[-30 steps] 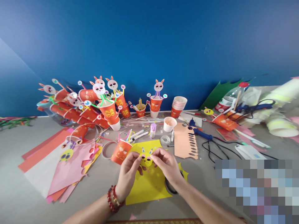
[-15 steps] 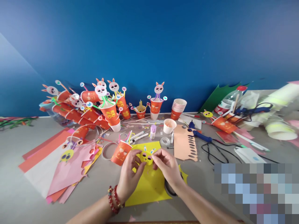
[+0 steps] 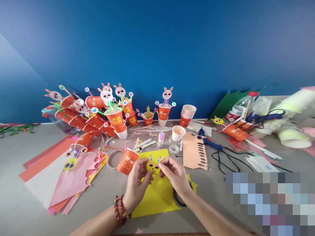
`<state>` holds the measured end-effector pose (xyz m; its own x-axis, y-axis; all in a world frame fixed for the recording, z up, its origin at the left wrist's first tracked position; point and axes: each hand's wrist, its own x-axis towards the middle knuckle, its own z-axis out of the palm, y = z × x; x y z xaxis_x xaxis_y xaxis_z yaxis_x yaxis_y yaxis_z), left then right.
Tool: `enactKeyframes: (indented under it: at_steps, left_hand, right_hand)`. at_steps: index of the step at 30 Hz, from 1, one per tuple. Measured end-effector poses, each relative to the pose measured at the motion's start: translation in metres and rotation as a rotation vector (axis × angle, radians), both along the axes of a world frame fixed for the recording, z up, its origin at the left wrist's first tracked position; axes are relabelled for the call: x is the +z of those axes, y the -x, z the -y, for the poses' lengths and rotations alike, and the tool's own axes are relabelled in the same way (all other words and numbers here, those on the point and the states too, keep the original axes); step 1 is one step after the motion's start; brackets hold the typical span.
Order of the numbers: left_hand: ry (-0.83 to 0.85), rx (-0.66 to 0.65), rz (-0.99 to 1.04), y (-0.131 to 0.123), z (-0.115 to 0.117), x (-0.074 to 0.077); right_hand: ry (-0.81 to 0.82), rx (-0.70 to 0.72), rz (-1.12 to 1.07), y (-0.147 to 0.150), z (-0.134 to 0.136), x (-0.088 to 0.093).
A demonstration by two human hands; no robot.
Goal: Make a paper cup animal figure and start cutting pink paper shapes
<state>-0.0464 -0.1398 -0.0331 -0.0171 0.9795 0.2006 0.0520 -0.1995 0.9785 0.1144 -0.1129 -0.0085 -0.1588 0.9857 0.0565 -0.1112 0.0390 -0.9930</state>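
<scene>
Between my two hands is a round yellow paper rabbit face [image 3: 153, 166] with dark eyes and two upright ears. My left hand [image 3: 139, 178], with red bead bracelets at the wrist, pinches its left edge. My right hand [image 3: 173, 172] is closed at its right edge by the ear. Under both hands lies a sheet of yellow paper [image 3: 155, 200]. Dark scissors handles [image 3: 179, 198] show partly beneath my right hand. A red paper cup [image 3: 127, 160] with straws leans just beyond my left hand.
Finished rabbit cups [image 3: 114, 118] crowd the back left. Coloured paper sheets [image 3: 59, 183] lie at left. A tape roll [image 3: 174, 149], a glue bottle [image 3: 160, 139] and a peach sheet [image 3: 193, 150] sit ahead. A blue glue gun [image 3: 213, 144] trails black cable at right.
The rabbit face has tilted slightly and shifted a little left between my fingers. Both hands keep nearly the same place and grip.
</scene>
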Motion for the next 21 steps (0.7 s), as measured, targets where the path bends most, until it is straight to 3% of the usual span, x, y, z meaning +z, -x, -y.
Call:
enactKeyframes:
  at_steps: [10,21]
  left_hand:
    - [0.096,-0.137,0.209,-0.0042,0.0006,-0.0003]
    - [0.103,-0.158,0.238,-0.0033,0.0007,-0.0008]
  right_hand:
    - [-0.001,0.008,-0.022,-0.0003,0.0006,-0.0072]
    - [0.052,-0.013,-0.067,0.0008,-0.0006,-0.0077]
